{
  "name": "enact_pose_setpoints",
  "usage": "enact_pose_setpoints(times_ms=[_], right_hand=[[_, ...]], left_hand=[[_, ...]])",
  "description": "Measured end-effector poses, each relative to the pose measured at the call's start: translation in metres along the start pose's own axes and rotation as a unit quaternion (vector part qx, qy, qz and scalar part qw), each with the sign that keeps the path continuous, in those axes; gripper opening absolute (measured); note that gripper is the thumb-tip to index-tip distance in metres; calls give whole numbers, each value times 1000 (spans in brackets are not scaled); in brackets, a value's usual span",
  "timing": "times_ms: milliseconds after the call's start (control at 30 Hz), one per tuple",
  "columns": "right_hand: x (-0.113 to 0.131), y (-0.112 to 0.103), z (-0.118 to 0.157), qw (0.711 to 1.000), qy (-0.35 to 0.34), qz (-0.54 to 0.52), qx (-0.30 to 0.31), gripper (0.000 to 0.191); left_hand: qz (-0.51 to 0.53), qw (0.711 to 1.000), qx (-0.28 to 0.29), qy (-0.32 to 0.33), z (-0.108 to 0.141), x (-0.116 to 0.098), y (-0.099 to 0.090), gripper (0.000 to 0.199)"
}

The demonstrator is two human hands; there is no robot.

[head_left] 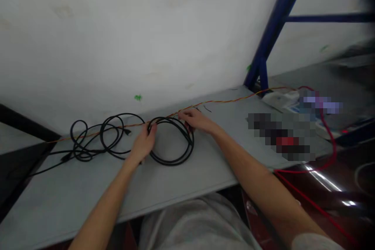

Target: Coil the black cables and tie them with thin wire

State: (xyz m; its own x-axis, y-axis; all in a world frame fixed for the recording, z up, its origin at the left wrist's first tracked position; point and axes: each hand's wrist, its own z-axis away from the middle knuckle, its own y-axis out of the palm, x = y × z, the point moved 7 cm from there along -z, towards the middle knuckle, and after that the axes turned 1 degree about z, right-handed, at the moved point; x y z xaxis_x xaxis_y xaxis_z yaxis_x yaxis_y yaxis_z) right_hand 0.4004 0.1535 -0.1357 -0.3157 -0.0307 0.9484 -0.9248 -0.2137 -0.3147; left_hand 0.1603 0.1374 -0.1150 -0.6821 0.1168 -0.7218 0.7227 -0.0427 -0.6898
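A black cable point(171, 163) lies in a round coil on the grey shelf point(202, 172). My left hand point(145, 140) is closed round the coil's left side, with the thumb along the strands. At the coil's upper right, my right hand point(195, 120) has its fingers bent and pinched together near the strands; what sits between the fingertips is too small to make out. Left of the coil, more black cable point(102, 150) spreads in loose loops, with a dark plug end point(127, 132) near my left wrist.
A twisted red and yellow wire point(225, 100) runs along the shelf's back by the white wall point(175, 39). On the right stand a blue metal post point(272, 27), a red cable point(332, 144) and a pixelated patch. Short dark ties point(207, 108) lie behind my right hand.
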Motion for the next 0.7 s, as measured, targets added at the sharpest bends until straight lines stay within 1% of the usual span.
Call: enact_pose_setpoints(times_ms=[67, 100, 133, 167, 233, 300, 367, 433, 467, 500, 567, 600, 633, 667, 700], right_hand=[[-3, 1, 2, 992, 1, 125, 13, 47], [-4, 1, 2, 983, 0, 185, 14, 45], [-4, 0, 3, 972, -4, 234, 9, 39], [-3, -2, 3, 963, -9, 268, -1, 32], [-1, -6, 3, 956, -15, 293, -21, 20], [3, -11, 4, 953, -19, 298, -48, 24], [9, -15, 5, 949, -34, 305, -77, 33], [14, -16, 6, 946, -57, 305, -91, 38], [16, -14, 7, 947, -67, 303, -87, 38], [17, -12, 7, 947, -75, 300, -81, 36], [16, -8, 7, 948, -85, 300, -65, 31], [15, -6, 7, 947, -86, 303, -59, 28], [14, -5, 6, 946, -85, 308, -57, 26], [12, -4, 6, 944, -86, 312, -58, 25], [10, -3, 6, 943, -85, 315, -61, 25]], left_hand=[[-117, 992, -39, 5, -6, -2, 6, 65], [-153, 987, -55, 12, -8, -2, 9, 66], [-171, 982, -73, 38, -10, -5, 13, 66], [-183, 976, -91, 78, -12, -7, 16, 66], [-162, 966, -112, 166, -14, -9, 22, 68], [-101, 965, -94, 225, -17, -3, 29, 74], [-23, 967, -65, 244, -19, 6, 30, 81], [68, 965, -68, 245, -20, 12, 22, 86], [115, 960, -87, 241, -21, 14, 14, 85], [159, 951, -117, 237, -20, 16, 5, 78], [229, 926, -188, 234, -17, 17, -17, 57], [256, 911, -222, 236, -14, 16, -27, 47], [274, 900, -246, 234, -11, 15, -36, 42], [285, 895, -256, 227, -8, 14, -43, 42], [283, 902, -246, 214, -7, 12, -48, 43]])
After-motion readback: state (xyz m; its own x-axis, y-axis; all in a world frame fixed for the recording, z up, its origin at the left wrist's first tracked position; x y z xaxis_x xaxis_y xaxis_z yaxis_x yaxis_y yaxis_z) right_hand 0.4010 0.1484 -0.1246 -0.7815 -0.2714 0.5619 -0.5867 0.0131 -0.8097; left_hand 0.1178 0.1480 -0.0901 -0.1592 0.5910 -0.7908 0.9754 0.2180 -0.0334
